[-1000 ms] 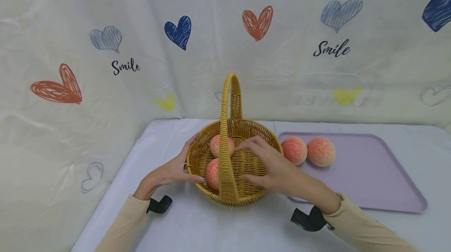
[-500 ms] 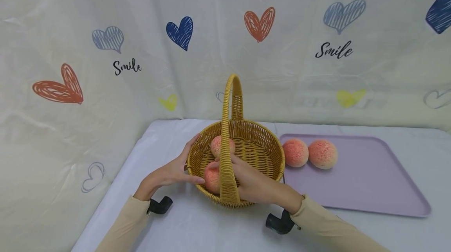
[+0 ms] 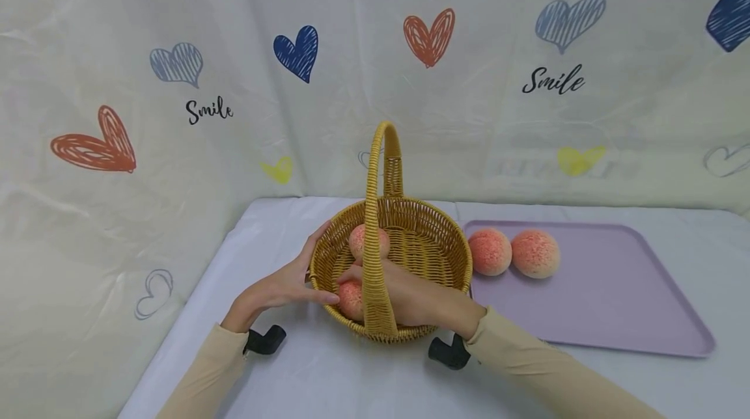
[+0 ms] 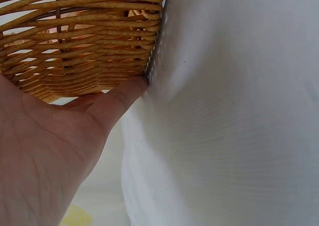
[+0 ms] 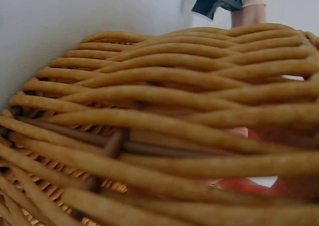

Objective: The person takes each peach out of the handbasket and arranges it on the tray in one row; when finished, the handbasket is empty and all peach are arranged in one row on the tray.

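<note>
A wicker basket [image 3: 433, 230] with a tall arched handle stands on the table and holds two peaches. One peach [image 3: 359, 242] lies toward the back, partly behind the handle. My right hand [image 3: 410, 294] reaches into the basket from the right and grips the near peach [image 3: 350, 302], its fingers over the top. The handle hides part of this grip. At the basket's left side, my left hand [image 3: 287, 283] holds the wall, thumb at the near rim and fingers along the outside. In the left wrist view, fingers of the left hand [image 4: 55, 131] touch the woven wall.
A lilac tray [image 3: 609, 289] lies right of the basket, its left edge close to the rim. Two more peaches [image 3: 489, 252] sit side by side at its back left. A white cloth [image 3: 305, 380] covers the table, and a heart-printed curtain [image 3: 351, 81] hangs behind.
My right hand has moved left within the basket, from open fingers over its right half to a grip on the near peach. The left hand has stayed on the basket's side.
</note>
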A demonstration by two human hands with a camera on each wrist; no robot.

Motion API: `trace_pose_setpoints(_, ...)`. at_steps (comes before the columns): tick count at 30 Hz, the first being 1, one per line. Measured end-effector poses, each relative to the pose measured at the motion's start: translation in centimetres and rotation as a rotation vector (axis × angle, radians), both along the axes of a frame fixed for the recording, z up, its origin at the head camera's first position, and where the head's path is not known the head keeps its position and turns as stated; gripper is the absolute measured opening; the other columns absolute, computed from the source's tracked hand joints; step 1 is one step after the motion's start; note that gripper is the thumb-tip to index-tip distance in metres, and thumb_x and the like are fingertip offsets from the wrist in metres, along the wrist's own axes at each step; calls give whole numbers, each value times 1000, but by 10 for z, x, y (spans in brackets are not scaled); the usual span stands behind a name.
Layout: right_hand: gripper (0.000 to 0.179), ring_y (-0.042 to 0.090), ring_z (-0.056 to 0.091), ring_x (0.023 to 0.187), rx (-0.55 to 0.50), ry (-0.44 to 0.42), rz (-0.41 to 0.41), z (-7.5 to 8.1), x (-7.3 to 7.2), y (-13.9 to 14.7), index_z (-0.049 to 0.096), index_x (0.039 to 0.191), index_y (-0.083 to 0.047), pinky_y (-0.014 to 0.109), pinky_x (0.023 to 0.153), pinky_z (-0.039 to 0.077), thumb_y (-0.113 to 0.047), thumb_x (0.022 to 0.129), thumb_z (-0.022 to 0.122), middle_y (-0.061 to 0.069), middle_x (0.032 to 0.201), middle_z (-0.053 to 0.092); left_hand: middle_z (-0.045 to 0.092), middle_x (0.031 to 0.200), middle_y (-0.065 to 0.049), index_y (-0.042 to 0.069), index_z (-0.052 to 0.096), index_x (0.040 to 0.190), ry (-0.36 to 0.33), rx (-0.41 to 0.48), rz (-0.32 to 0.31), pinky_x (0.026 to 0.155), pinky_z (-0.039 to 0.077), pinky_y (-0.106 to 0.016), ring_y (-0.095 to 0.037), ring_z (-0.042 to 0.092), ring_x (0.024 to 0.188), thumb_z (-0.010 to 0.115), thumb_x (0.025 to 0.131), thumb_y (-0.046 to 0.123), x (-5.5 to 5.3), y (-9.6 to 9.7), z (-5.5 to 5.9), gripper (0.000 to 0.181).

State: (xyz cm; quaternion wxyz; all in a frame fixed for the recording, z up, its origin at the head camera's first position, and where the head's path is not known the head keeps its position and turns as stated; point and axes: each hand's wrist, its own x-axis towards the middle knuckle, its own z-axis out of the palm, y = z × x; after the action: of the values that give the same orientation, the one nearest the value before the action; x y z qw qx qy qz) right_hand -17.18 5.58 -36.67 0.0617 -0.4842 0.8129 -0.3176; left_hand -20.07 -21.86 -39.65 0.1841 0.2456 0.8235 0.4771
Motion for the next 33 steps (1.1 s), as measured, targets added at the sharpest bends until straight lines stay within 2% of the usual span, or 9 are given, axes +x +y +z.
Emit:
trace_pose_setpoints(3, 40, 23, 57, 116, -9, 33, -16, 0, -1, 1, 63, 128, -6, 35, 97, 50, -15, 93, 79, 8, 121, 63, -2, 174, -10, 36, -10, 167, -1, 1, 0, 120, 20, -66, -40, 14, 157, 91, 80, 43, 0, 0, 0, 133)
trace_pose_setpoints(6, 51, 26, 58, 118, -11, 49, -46, -1, -1, 4, 62, 129, -4, 41, 100, 50, -18, 87, 85, 10, 126, 63, -2, 174, -11, 36, -10, 167, 1, -1, -4, 120, 21, -64, -41, 15, 157, 90, 80, 42, 0, 1, 1, 133)
trace_pose_setpoints(11, 56, 31, 55, 127, -13, 59, -78, -2, 2, 9, 60, 135, -3, 51, 105, 47, -25, 89, 84, 14, 138, 59, -5, 175, -9, 35, -9, 167, 13, -4, 5, 120, 20, -67, -42, 11, 157, 91, 80, 44, 1, -1, 2, 133)
trace_pose_setpoints(13, 53, 29, 54, 124, -6, 52, -100, -1, 4, 12, 61, 136, -7, 49, 102, 47, -25, 91, 83, 14, 140, 54, -6, 175, -9, 35, -9, 167, 11, -2, 11, 120, 19, -68, -43, 10, 157, 91, 79, 44, 1, -1, 2, 134)
trace_pose_setpoints(18, 55, 21, 50, 101, 67, 18, -236, 6, 8, 33, 59, 140, -15, 36, 84, 48, -17, 90, 84, 7, 123, 48, -7, 175, -8, 35, -9, 168, 14, -7, 10, 120, 16, -70, -42, 6, 158, 91, 79, 44, 2, 1, 1, 134)
trace_pose_setpoints(21, 56, 20, 52, 98, 111, 18, -291, 11, 8, 48, 62, 138, -14, 36, 83, 49, -18, 88, 85, 6, 117, 49, -6, 175, -8, 34, -8, 168, 20, -13, 9, 120, 16, -70, -43, 6, 158, 91, 78, 45, 1, 1, 2, 134)
trace_pose_setpoints(27, 51, 20, 54, 97, 159, 6, -262, 14, 7, 60, 65, 130, -12, 38, 84, 49, -16, 83, 85, 7, 114, 49, -7, 175, -7, 34, -9, 168, 13, -15, 10, 119, 17, -71, -43, 6, 158, 91, 78, 43, 0, 0, 1, 135)
trace_pose_setpoints(33, 47, 22, 60, 104, 151, -109, -237, 13, 7, 55, 64, 126, -16, 41, 89, 53, -19, 85, 88, 7, 119, 50, -7, 175, -7, 35, -8, 167, 9, -11, 10, 119, 16, -71, -42, 6, 158, 91, 78, 42, 0, 2, 1, 134)
